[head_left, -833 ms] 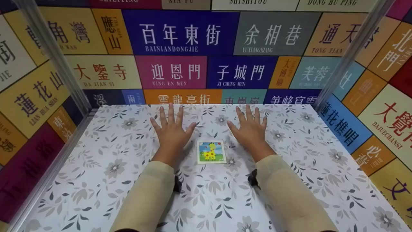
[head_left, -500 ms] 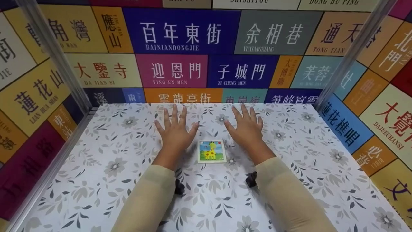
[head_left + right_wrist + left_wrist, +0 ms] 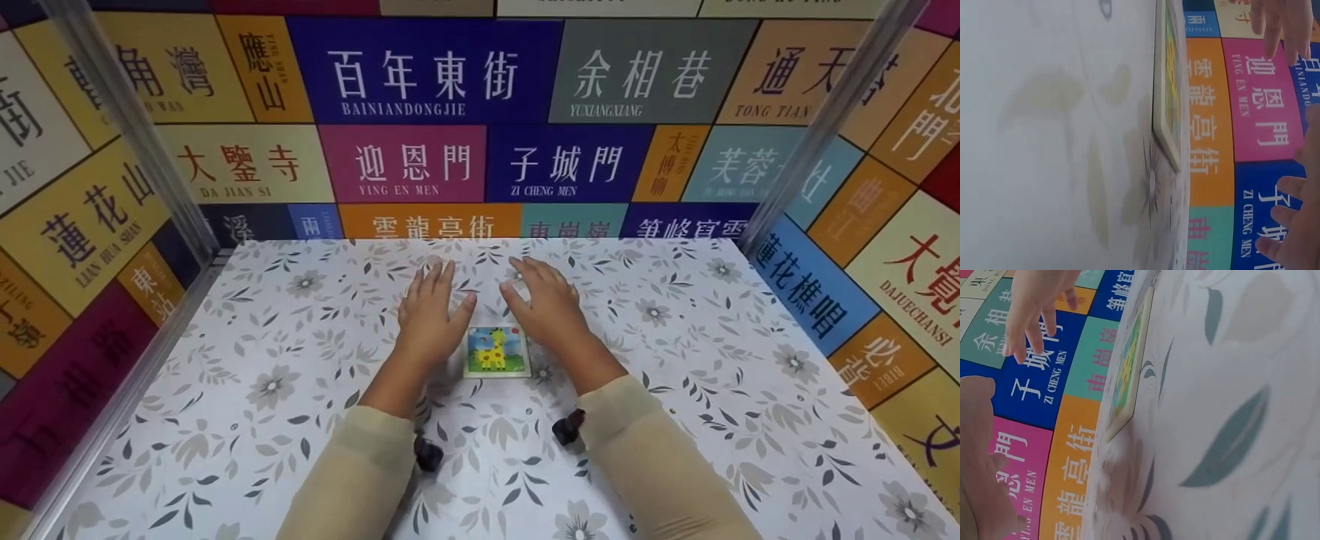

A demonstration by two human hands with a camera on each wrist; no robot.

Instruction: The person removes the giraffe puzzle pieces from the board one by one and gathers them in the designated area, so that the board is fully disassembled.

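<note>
A small square picture board (image 3: 497, 352) with a yellow giraffe on a blue and green scene lies flat on the table. Just left of it is my left hand (image 3: 433, 319), fingers extended forward and thumb beside the board's upper left corner. My right hand (image 3: 551, 306) hovers at the board's upper right, its fingers slanting inward. Seen from the left wrist, the board (image 3: 1129, 371) appears almost edge-on, with the left hand (image 3: 979, 461) raised above the tabletop. From the right wrist, the right hand (image 3: 1297, 219) is likewise up off the surface. Neither hand holds anything.
The table wears a white cloth (image 3: 247, 442) printed with grey flowers and leaves. Colourful panels (image 3: 420, 71) with Chinese place names stand behind and on both sides, with clear posts (image 3: 810, 127) at the corners. Small black cameras (image 3: 428, 454) sit at the wrists.
Both hands have drawn inward and slightly back toward the picture board, and their spread fingers have come closer together. The board stays in place on the table.
</note>
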